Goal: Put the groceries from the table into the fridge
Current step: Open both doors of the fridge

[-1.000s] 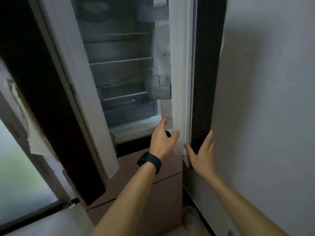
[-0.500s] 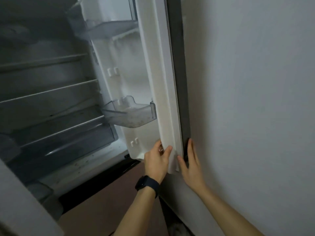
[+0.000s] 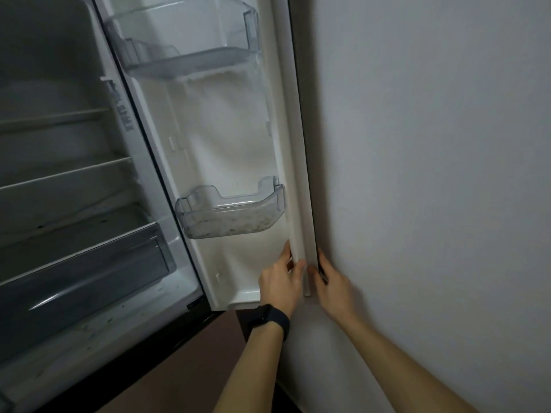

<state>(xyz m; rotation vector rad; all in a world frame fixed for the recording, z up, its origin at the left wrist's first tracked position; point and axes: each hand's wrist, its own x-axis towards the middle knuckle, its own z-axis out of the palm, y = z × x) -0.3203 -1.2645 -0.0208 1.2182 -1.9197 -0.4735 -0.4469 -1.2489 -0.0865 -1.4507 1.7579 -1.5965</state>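
Note:
The fridge stands open, its dark inside (image 3: 65, 180) with several shelves at the left. Its white door (image 3: 232, 138) is swung wide, almost flat to the wall at the right. My left hand (image 3: 280, 283), with a black watch on the wrist, grips the inner side of the door's lower edge. On the outer side, my right hand (image 3: 334, 289) holds the same edge, its fingers between the door and the wall. No groceries are in view.
Two clear door bins hang on the door, an upper bin (image 3: 190, 55) and a lower bin (image 3: 229, 216). A drawer (image 3: 89, 278) sits at the fridge's bottom. A grey wall (image 3: 432, 174) fills the right. The brown lower fridge front (image 3: 185, 368) lies below.
The door has swung further open toward the wall, with both hands holding its lower edge. My view has moved in closer to the door and fridge inside.

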